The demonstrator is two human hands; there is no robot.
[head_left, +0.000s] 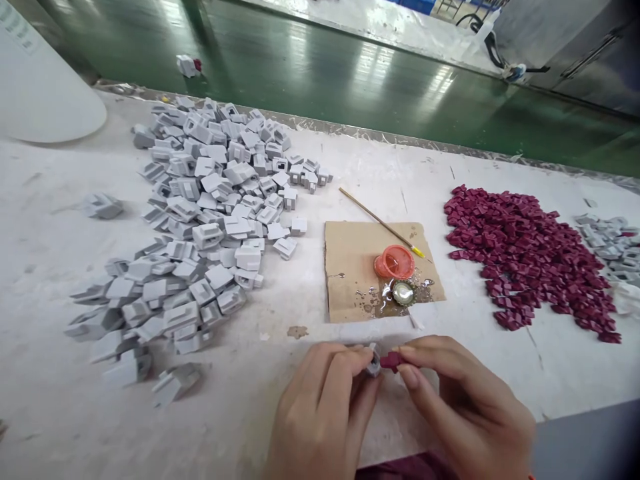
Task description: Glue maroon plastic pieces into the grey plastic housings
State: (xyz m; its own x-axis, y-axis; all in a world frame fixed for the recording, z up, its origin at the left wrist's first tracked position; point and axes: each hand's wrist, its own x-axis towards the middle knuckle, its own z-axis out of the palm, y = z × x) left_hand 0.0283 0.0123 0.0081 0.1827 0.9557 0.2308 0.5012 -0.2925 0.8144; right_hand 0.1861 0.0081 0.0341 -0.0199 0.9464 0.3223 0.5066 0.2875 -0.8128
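Note:
My left hand (327, 407) is closed on a small grey plastic part (373, 361), whose opening faces right. Between the thumb and fingertips of my right hand (463, 400) is a dark red piece (391, 361), held right beside the grey part's opening. Just beyond my hands lies a piece of brown cardboard (350, 253). On it stand a small red cup (395, 262) of clear liquid and a metal bottle cap (403, 293), with wet spots around them. A thin stick with a yellow end (375, 217) rests across the cardboard's far edge.
A large heap of grey parts (215, 180) covers the left of the white table. Dark red pieces (525, 247) are piled at the right, beside more grey parts (613, 247). A green conveyor belt (310, 67) runs behind, carrying a grey-and-red part (188, 65). A white container (45, 80) stands far left.

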